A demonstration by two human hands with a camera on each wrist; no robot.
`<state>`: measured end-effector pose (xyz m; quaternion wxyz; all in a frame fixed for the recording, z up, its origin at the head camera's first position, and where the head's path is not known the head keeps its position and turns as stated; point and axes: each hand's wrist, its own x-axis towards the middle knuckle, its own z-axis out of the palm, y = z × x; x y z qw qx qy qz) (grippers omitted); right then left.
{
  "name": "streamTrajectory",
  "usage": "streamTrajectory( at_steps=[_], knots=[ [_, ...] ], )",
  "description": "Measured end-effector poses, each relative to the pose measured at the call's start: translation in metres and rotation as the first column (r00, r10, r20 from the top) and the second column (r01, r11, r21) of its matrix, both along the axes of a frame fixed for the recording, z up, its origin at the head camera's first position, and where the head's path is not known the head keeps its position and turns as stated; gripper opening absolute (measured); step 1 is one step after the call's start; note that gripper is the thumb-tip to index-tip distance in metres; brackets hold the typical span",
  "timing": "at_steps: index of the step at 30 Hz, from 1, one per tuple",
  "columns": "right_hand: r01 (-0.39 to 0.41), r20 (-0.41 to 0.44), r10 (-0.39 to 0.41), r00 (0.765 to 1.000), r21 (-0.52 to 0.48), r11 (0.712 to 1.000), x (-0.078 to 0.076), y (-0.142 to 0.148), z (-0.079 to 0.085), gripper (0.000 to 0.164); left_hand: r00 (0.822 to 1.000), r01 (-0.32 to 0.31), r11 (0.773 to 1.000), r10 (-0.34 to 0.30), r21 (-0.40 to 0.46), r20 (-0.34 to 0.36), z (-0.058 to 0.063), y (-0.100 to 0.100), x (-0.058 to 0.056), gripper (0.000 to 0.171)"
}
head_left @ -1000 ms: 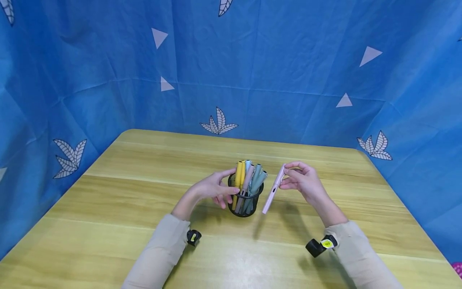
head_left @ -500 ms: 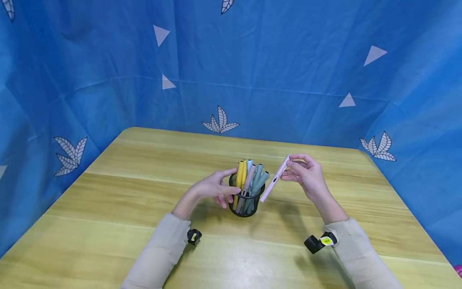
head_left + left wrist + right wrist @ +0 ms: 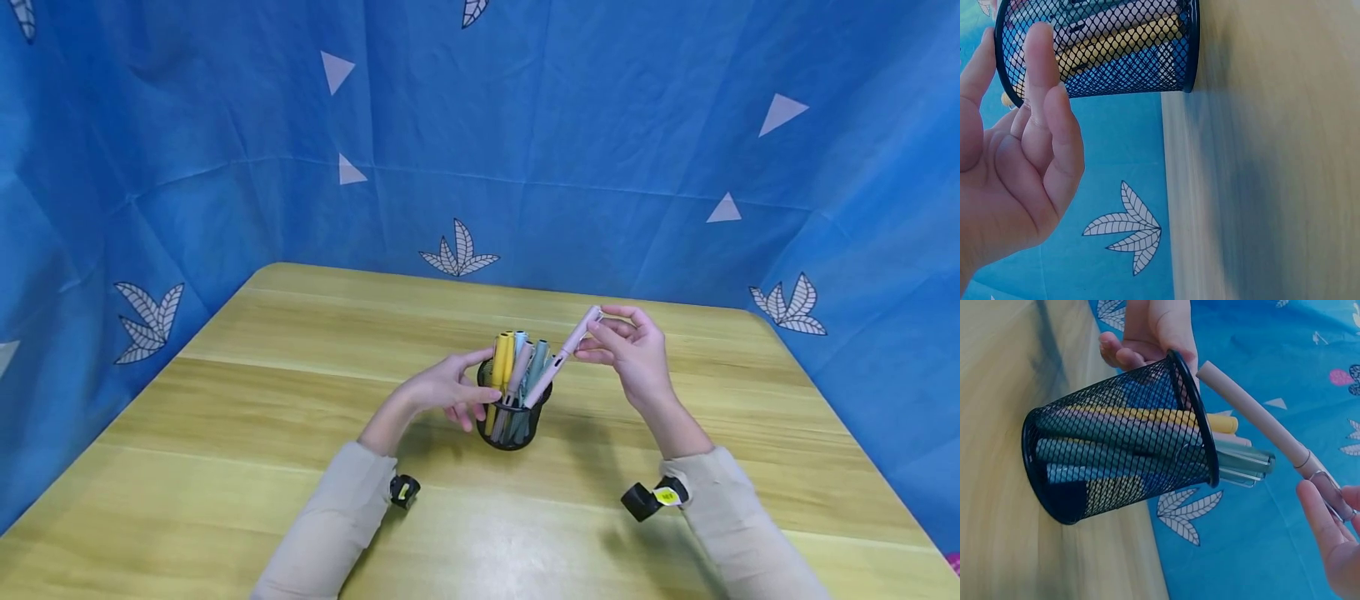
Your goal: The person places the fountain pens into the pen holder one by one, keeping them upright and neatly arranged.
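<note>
A black mesh pen holder (image 3: 517, 435) stands upright on the table with several yellow, mauve, teal and pale blue pens (image 3: 501, 362) inside. My left hand (image 3: 447, 389) holds it at the rim from the left, thumb in front and index finger behind. Between thumb and fingertips, my right hand (image 3: 633, 350) pinches a light pink pen (image 3: 573, 340) by its clip end. The pen slants down and left, its lower end overlapping the right rim in the head view. In the right wrist view, that end of the pink pen (image 3: 1247, 406) is outside the mesh holder (image 3: 1122, 444), above its mouth.
The wooden table (image 3: 262, 383) spreads around the holder. A blue cloth (image 3: 600, 150) with white leaves and triangles hangs behind and at both sides. Each sleeved forearm wears a black wrist camera, such as the right one (image 3: 641, 502).
My right hand has raised the pink pen, tilted it flatter and moved its lower end left over the holder's rim. The left hand stays on the holder.
</note>
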<state>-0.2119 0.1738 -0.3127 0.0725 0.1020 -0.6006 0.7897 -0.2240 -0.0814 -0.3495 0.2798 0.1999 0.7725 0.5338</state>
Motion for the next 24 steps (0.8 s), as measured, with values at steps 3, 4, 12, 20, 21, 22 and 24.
streamTrajectory(
  at_steps=[3,4,12,20,21,22,24],
  knots=[
    [0.007,-0.038,-0.008,0.999,-0.024,1.000,-0.001,-0.003,0.000,0.021,1.000,-0.001,1.000,0.001,-0.002,0.008,-0.001,0.000,0.000,0.078],
    [0.013,-0.056,-0.014,0.998,-0.028,1.000,-0.001,-0.004,0.000,0.021,1.000,-0.001,1.000,0.001,-0.002,0.008,-0.001,0.001,0.000,0.078],
    [0.016,-0.207,-0.016,0.978,-0.001,1.000,-0.013,-0.007,-0.018,0.023,1.000,0.000,1.000,0.001,-0.001,0.011,-0.001,0.002,0.000,0.077],
    [0.091,-0.228,-0.063,0.972,0.114,0.989,0.000,-0.021,-0.003,0.023,1.000,-0.001,1.000,0.000,0.016,0.012,0.000,0.001,0.000,0.077],
    [0.092,-0.239,-0.059,0.969,0.130,0.987,0.000,-0.022,-0.003,0.023,1.000,-0.001,1.000,0.001,0.014,0.011,0.000,0.001,0.000,0.077],
    [0.096,-0.248,-0.056,0.967,0.150,0.984,0.000,-0.022,-0.004,0.023,1.000,-0.001,1.000,0.001,0.013,0.011,0.000,0.000,0.000,0.077],
    [0.105,-0.263,-0.049,0.963,0.203,0.974,0.001,-0.023,-0.006,0.022,1.000,-0.004,1.000,0.004,0.012,0.012,0.000,0.000,0.000,0.078]
  ],
)
